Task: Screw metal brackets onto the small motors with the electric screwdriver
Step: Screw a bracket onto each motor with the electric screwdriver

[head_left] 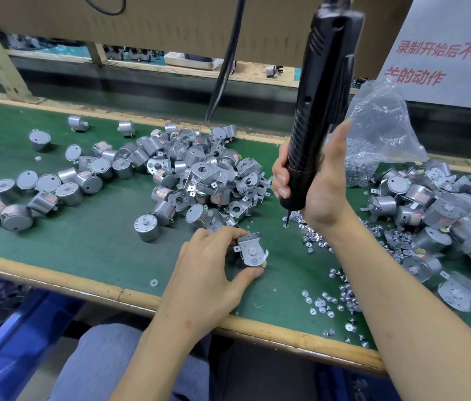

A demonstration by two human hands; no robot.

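Left hand (214, 264) low on the green tabletop (84, 235), fingers (228, 234) and thumb pinching a small motor (251, 251) with a metal bracket laid on its top face. The thumb is at its 6 o'clock edge, the fingers at 10 o'clock. The motor sits on the tabletop near the front edge.

Right hand (315, 186) is at 2 o'clock from that motor, fingers wrapped tight round the lower barrel of the black electric screwdriver (324, 91). The tool is near upright, bit down, tip among the loose screws (332, 299), apart from the held motor.

A heap of motors and brackets (199, 172) lies at 11 o'clock from the left hand; more motors (436, 209) are piled at 3 o'clock of the right hand. A clear plastic bag (379, 134) of small silver parts stands just behind the right hand. A blue bin (11, 342) sits below the tabletop at 8 o'clock.
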